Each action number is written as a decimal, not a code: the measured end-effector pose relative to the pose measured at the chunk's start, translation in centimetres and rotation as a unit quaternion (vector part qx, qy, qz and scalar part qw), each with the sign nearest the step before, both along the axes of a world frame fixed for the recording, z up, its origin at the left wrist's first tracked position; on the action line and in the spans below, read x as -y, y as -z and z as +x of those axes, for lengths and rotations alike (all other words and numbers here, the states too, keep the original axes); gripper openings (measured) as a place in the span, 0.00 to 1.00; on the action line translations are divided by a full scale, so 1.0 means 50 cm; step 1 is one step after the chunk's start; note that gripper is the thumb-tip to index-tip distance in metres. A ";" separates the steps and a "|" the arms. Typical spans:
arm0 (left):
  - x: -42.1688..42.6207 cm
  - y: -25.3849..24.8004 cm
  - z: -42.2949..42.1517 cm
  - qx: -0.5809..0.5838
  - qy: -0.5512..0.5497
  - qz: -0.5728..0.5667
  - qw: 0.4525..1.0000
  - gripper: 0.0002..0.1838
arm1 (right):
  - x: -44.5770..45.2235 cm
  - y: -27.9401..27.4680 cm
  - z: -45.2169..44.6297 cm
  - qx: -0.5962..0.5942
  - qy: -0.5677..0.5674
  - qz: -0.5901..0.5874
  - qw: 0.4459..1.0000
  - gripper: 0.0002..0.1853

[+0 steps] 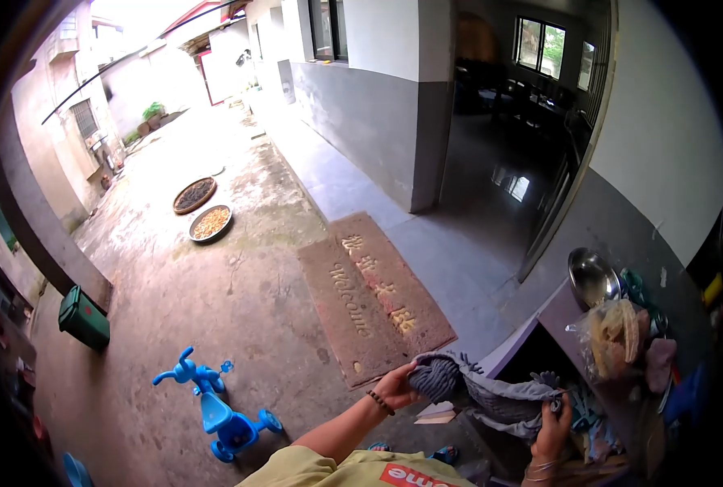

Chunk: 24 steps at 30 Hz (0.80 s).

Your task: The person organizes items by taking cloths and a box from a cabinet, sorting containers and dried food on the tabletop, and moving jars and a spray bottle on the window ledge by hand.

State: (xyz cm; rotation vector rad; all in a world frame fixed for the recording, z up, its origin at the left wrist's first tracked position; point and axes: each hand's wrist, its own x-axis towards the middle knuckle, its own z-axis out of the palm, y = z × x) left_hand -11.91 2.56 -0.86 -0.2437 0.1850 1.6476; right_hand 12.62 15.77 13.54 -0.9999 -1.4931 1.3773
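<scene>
A grey knitted cloth (499, 395) with fringed edges is stretched between my two hands in front of my body. My left hand (396, 386), with a beaded bracelet at the wrist, grips its bunched, ribbed end. The other end is pinched in my right hand (551, 428), lower and to the right. Between them the cloth sags a little, its exact kind unclear. Behind it stands a shelf unit (552, 333) with a dark open compartment. More fabric (601, 438) lies by my right hand.
A metal bowl (593, 277) and a plastic bag (613, 337) sit on the shelf unit. A welcome mat (374, 296) lies before the doorway. Left are a blue tricycle (223, 414), a green bin (84, 318) and two round trays (195, 196) of drying food.
</scene>
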 end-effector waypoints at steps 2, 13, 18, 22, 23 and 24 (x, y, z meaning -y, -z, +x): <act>-0.013 0.054 0.009 -0.014 -0.010 0.011 1.000 0.20 | 0.012 -0.016 -0.013 0.008 0.004 -0.002 1.000 0.14; -0.010 0.039 0.026 -0.244 0.115 -0.128 0.954 0.13 | 0.018 -0.009 0.020 -0.002 -0.090 0.081 0.993 0.12; 0.003 0.024 0.038 -0.561 0.083 -0.281 0.774 0.03 | 0.002 -0.039 0.060 -0.013 0.026 0.092 0.995 0.14; 0.007 0.055 0.049 -0.860 -0.027 -0.332 0.388 0.10 | -0.003 -0.035 0.071 -0.043 0.051 0.103 0.992 0.15; 0.006 0.046 0.049 -0.858 -0.022 -0.332 0.391 0.10 | -0.005 -0.028 0.071 -0.034 0.061 0.112 0.991 0.16; 0.006 0.040 0.049 -0.844 -0.045 -0.338 0.414 0.13 | -0.016 -0.011 0.077 -0.030 0.062 0.109 0.992 0.16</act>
